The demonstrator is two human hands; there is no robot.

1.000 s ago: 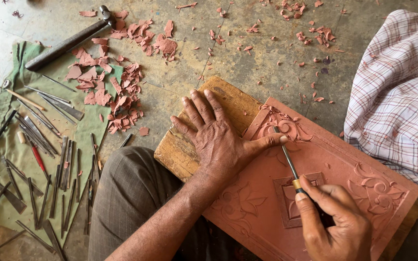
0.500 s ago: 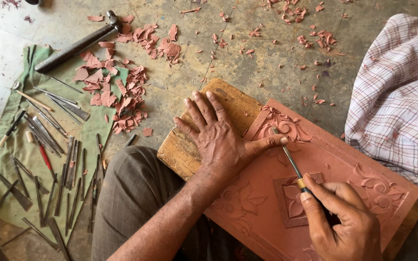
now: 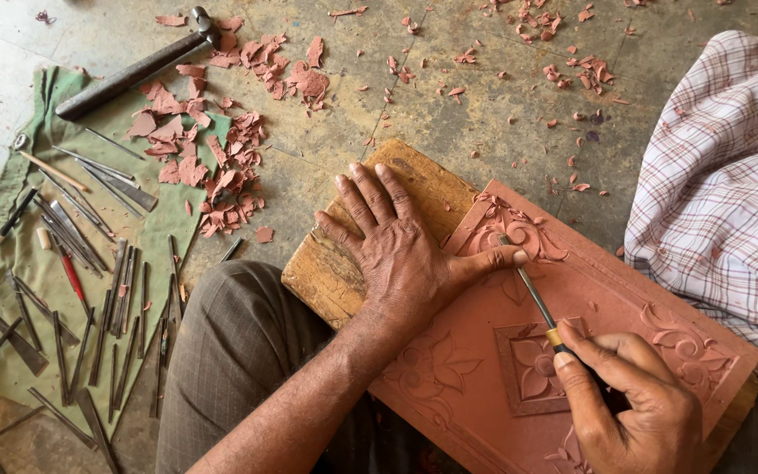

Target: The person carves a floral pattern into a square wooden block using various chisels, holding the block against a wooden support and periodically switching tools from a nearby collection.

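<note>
Carved red slab (image 3: 589,290) on wooden block (image 3: 370,254) at 5 o'clock; left hand (image 3: 405,254) flat, fingers spread, thumb guiding thin chisel (image 3: 532,294) clamped in right hand (image 3: 629,408); keep strokes shallow.

Just one view here – a head-worn camera looking almost straight down into the person's lap, pretty close in. The left hand (image 3: 401,250) and right hand (image 3: 633,408) sit in the lower middle and lower right, over the reddish carved slab (image 3: 607,290). The frame's top is the floor ahead; the green cloth (image 3: 32,263) runs down the left edge, checked fabric (image 3: 730,193) down the right – no second view to overlap with.
</note>
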